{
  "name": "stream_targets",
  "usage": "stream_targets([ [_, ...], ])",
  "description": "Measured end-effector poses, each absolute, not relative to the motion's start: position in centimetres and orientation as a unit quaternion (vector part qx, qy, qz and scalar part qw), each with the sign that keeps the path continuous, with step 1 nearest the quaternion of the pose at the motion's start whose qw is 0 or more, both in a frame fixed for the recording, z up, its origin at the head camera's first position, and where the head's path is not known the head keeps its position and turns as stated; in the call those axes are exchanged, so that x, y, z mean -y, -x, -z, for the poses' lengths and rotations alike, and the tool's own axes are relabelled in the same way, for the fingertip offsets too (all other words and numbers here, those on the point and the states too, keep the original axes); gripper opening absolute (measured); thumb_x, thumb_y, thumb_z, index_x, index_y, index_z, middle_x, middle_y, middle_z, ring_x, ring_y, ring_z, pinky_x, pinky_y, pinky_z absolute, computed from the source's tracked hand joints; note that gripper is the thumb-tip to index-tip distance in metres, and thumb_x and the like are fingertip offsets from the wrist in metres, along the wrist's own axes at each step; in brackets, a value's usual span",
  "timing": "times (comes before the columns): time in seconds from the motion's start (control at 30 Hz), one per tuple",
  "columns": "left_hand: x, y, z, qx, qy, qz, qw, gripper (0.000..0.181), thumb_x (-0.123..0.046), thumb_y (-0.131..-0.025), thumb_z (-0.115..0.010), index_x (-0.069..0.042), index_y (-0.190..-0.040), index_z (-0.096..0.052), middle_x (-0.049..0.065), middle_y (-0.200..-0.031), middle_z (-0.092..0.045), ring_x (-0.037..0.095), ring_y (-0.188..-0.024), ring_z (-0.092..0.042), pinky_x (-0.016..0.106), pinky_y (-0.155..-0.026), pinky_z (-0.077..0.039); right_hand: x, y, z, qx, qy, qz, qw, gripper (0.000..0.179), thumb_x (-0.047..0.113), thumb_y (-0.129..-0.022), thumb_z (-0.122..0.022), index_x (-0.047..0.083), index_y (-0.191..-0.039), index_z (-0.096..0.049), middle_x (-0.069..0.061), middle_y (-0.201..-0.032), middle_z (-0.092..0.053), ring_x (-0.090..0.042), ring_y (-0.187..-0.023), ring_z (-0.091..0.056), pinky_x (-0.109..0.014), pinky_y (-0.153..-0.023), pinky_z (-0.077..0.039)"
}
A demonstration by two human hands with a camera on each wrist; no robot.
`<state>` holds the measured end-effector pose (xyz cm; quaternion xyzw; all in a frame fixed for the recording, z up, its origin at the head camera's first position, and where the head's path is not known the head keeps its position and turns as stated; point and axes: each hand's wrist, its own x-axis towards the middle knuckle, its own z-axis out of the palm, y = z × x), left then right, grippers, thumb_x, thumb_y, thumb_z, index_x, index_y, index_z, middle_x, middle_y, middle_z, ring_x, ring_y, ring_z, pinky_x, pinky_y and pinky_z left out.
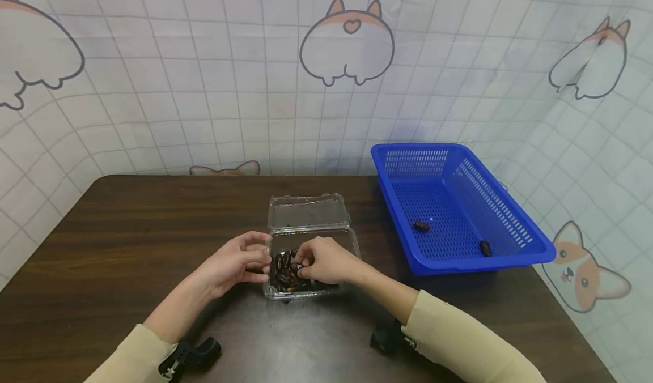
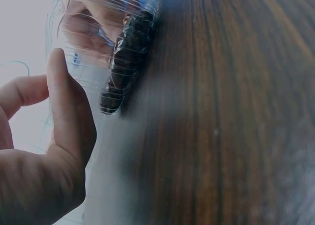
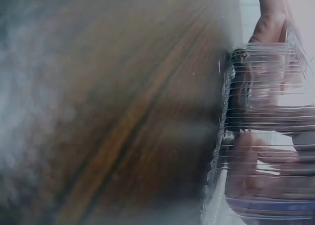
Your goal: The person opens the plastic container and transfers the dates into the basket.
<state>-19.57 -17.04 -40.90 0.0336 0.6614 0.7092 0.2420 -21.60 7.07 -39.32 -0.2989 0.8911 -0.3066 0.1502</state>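
A clear plastic clamshell box (image 1: 353, 247) stands on the table with its lid (image 1: 308, 213) folded back. Glossy dark brown dates (image 1: 283, 278) fill its left part. My left hand (image 1: 237, 264) touches the box's left side, fingers spread along the rim; in the left wrist view its thumb (image 2: 64, 102) stands upright in front of the clear wall. Inside the box, my right hand (image 1: 329, 261) pinches a date (image 1: 296, 267) between thumb and fingers. Through the ribbed wall in the right wrist view, the right fingers (image 3: 243, 166) show blurred.
To the right of the box is a blue perforated basket (image 1: 490, 263), holding one date (image 1: 420, 225) near its left side and another (image 1: 485, 249) near its front right. A patterned cloth wall (image 1: 255, 105) borders the dark wooden table (image 1: 153, 224).
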Motion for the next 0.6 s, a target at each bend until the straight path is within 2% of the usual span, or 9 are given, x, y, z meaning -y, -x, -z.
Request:
stream_targets([
  [0.17, 17.0, 19.5, 40.8, -0.664, -0.037, -0.706, 0.243, 0.051, -0.002, -0.098, -0.058, 0.006, -0.142, -0.033, 0.007, -0.096, -0.057, 0.019, -0.083, -0.062, 0.035, -0.075, -0.062, -7.7, 21.4, 39.2, -0.889, 0.307, 0.315, 0.125, 0.012, 0.007, -0.087, -0.079, 0.010, -0.096, -0.071, 0.007, -0.078, -0.061, -0.009, -0.067, -0.054, -0.026, -0.063, -0.046],
  [0.4, 17.0, 19.6, 40.8, -0.669, -0.032, -0.703, 0.241, 0.051, -0.001, -0.098, -0.057, 0.006, -0.142, -0.033, 0.008, -0.096, -0.057, 0.018, -0.082, -0.062, 0.035, -0.075, -0.063, -8.9, 21.3, 37.7, -0.877, 0.311, 0.351, 0.107, 0.015, 0.008, -0.090, -0.077, 0.012, -0.102, -0.071, 0.005, -0.087, -0.064, -0.011, -0.079, -0.061, -0.028, -0.069, -0.052],
  [0.6, 16.8, 19.8, 40.7, -0.669, -0.036, -0.703, 0.240, 0.051, -0.001, -0.099, -0.056, 0.007, -0.143, -0.032, 0.007, -0.096, -0.057, 0.018, -0.082, -0.063, 0.034, -0.075, -0.063, -10.4, 21.3, 36.5, -0.860, 0.308, 0.391, 0.112, 0.016, 0.008, -0.092, -0.076, 0.012, -0.107, -0.070, 0.002, -0.094, -0.066, -0.018, -0.076, -0.064, -0.029, -0.069, -0.054],
])
